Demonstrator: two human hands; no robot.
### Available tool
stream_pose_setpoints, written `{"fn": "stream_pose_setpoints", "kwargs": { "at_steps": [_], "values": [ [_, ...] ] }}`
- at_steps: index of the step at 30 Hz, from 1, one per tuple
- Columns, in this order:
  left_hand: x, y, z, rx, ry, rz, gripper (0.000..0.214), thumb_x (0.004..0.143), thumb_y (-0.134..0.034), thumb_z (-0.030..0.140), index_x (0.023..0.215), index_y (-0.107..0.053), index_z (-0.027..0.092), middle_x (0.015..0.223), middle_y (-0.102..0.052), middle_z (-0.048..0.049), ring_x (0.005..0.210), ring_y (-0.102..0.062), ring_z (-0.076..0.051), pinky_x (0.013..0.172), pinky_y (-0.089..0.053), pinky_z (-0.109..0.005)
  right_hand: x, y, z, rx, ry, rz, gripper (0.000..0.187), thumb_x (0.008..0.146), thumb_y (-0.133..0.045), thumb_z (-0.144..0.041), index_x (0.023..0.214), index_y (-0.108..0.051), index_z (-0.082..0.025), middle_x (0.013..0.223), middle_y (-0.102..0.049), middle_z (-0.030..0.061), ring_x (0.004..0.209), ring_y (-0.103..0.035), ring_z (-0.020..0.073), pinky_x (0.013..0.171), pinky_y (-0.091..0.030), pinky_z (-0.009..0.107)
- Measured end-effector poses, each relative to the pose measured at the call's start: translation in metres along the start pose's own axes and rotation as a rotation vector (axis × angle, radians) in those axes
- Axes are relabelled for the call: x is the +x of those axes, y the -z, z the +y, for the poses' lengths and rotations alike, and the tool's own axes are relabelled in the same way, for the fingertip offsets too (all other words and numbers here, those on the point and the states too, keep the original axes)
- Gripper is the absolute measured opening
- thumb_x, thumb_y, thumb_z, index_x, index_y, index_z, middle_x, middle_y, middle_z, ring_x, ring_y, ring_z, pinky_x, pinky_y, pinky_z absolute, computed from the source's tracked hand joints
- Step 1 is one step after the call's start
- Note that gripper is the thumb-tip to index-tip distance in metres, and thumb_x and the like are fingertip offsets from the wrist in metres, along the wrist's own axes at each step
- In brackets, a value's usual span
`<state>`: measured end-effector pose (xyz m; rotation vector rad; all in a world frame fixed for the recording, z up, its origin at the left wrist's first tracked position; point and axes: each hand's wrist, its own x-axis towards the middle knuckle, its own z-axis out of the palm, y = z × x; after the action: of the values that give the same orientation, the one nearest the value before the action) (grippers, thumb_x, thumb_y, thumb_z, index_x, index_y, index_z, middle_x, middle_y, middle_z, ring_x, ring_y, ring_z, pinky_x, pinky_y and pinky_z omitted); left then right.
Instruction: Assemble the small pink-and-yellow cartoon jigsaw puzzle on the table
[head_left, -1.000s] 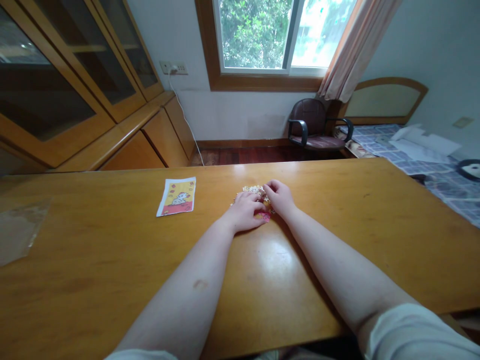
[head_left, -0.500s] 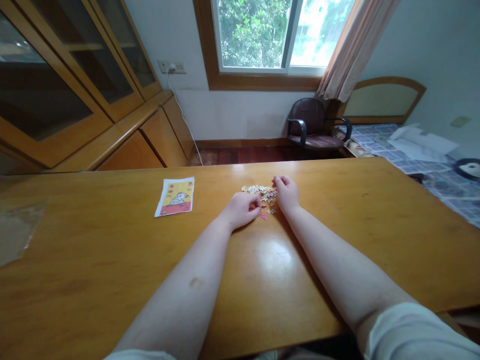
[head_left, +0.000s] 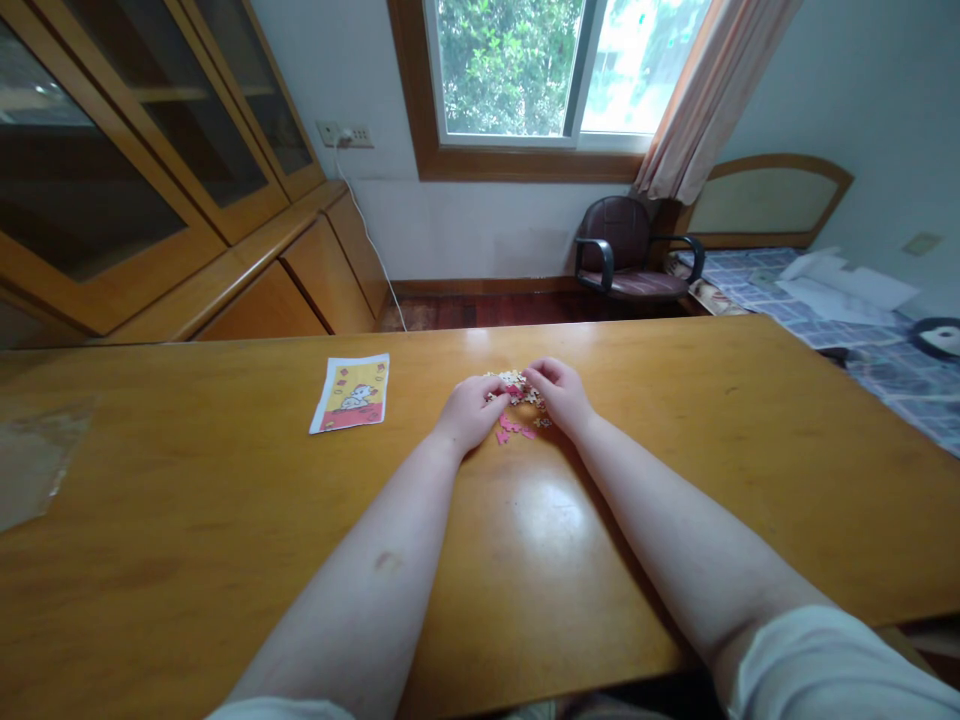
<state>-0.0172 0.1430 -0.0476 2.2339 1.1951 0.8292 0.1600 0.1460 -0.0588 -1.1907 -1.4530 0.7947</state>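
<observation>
A small pile of jigsaw puzzle pieces [head_left: 511, 379], mostly pale yellow and white, lies on the wooden table between my hands. My left hand [head_left: 471, 408] is at its left side, thumb and forefinger pinched at a pink puzzle piece [head_left: 514, 391]. From the right, my right hand [head_left: 561, 394] reaches over the pile's edge with bent fingers close together; what its fingertips hold, if anything, is too small to make out. Nearer me lie several pink pieces [head_left: 510, 428], apart from the pile. A few pale pieces [head_left: 541, 422] lie beside them, below my right hand.
A picture card [head_left: 354, 395] with a white duck-like figure on yellow and pink lies left of my hands. Clear plastic wrapping [head_left: 37, 460] rests at the table's far left. Beyond the table [head_left: 300, 560] stand a chair [head_left: 626, 245] and a bed [head_left: 787, 285].
My left hand has shifted slightly left and away from me, uncovering pink pieces. My right hand has moved left, its fingers now over the pile.
</observation>
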Motion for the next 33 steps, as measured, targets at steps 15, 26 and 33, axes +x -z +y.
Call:
{"fn": "stream_pose_setpoints", "kwargs": {
  "at_steps": [15, 26, 33],
  "values": [
    [0.002, -0.013, -0.013, 0.363, 0.214, -0.03, 0.051, 0.082, -0.057, 0.038, 0.13, -0.055, 0.02, 0.14, -0.047, -0.0145, 0.13, -0.041, -0.033, 0.109, -0.031, -0.049, 0.004, 0.003, 0.007, -0.067, -0.036, 0.087, 0.033, 0.08, -0.053, -0.045, 0.06, -0.054, -0.02, 0.056, -0.051, -0.0023, 0.059, -0.049, 0.0143, 0.06, -0.039, 0.027],
    [0.003, -0.014, -0.016, 0.29, 0.18, -0.14, 0.05, 0.091, -0.046, 0.035, 0.138, -0.043, 0.019, 0.145, -0.044, -0.013, 0.136, -0.037, -0.029, 0.113, -0.023, -0.051, 0.014, 0.0, 0.032, 0.047, -0.181, 0.096, 0.055, 0.08, -0.045, -0.067, 0.097, -0.066, -0.019, 0.112, -0.067, 0.01, 0.11, -0.059, 0.0229, 0.098, -0.042, 0.039],
    [0.004, -0.013, -0.013, 0.142, 0.169, -0.092, 0.051, 0.088, -0.048, 0.034, 0.136, -0.044, 0.017, 0.135, -0.054, -0.0132, 0.125, -0.048, -0.026, 0.109, -0.033, -0.044, 0.007, -0.013, 0.023, 0.284, -0.195, -0.13, 0.065, 0.083, -0.037, -0.072, 0.107, -0.063, -0.018, 0.107, -0.068, 0.0118, 0.102, -0.063, 0.0224, 0.091, -0.049, 0.039]
  ]
}}
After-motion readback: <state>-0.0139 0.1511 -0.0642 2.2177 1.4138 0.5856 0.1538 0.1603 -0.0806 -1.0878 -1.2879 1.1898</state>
